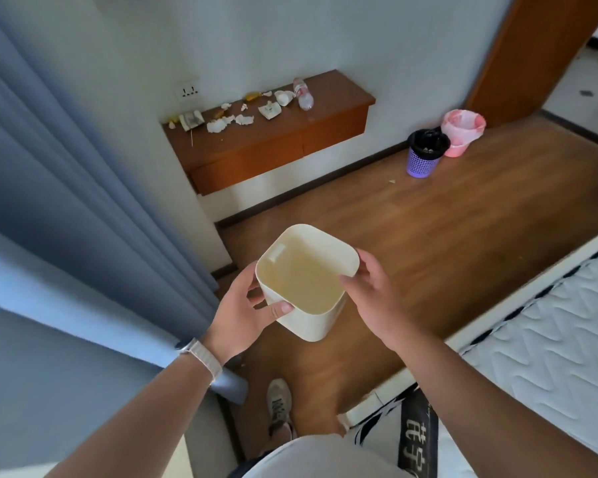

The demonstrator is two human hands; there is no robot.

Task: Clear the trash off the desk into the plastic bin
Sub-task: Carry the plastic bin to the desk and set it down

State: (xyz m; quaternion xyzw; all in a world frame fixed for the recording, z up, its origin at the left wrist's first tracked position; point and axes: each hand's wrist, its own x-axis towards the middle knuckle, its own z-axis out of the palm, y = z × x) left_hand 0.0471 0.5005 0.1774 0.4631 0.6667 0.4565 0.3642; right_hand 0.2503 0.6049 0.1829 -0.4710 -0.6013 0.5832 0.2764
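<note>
I hold a cream plastic bin (302, 281) in front of me over the floor, and it looks empty inside. My left hand (244, 313) grips its near-left corner, thumb on the outside wall. My right hand (372, 293) grips its right rim. Farther off, a wooden wall-mounted desk (328, 98) carries scattered trash: crumpled tissues (218, 125), an empty clear plastic bottle (304, 94), a small white box (270, 110), a yellow wrapper (252, 95) and torn packaging (190, 120) at the left end.
A grey-blue curtain (66, 174) hangs along the left. A mattress (553, 332) fills the right. A purple basket with a black liner (425, 155) and a pink bin with a bag (463, 131) stand on the wooden floor (446, 243) right of the desk. An orange door frame (529, 53) stands beyond.
</note>
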